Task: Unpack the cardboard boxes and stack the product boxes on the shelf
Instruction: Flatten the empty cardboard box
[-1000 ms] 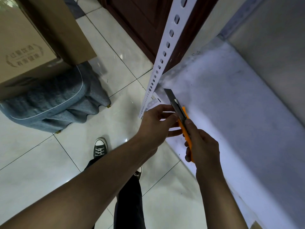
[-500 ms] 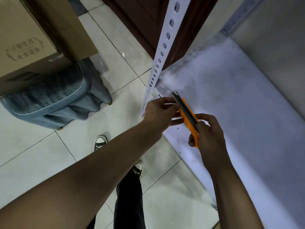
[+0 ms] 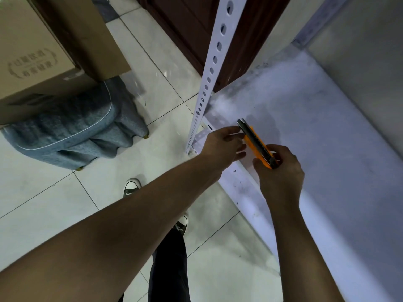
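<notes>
An orange utility knife (image 3: 256, 143) hovers just above the white shelf board (image 3: 322, 131), near its front left corner. My right hand (image 3: 280, 171) grips the knife's rear end. My left hand (image 3: 222, 144) holds the knife's front end between thumb and fingers. No blade shows beyond the dark metal tip. A closed brown cardboard box (image 3: 45, 51) with printed characters sits at the upper left, on top of a blue padded stool (image 3: 72, 127).
A white perforated shelf upright (image 3: 212, 68) rises at the shelf's front left corner. A dark red wooden door (image 3: 196, 25) stands behind it. The floor is pale tile (image 3: 54, 197). My shoes (image 3: 130, 187) and dark trouser leg are below my arms.
Both hands have shifted with the knife further over the shelf board. The extended blade seen a second ago no longer sticks out of the knife.
</notes>
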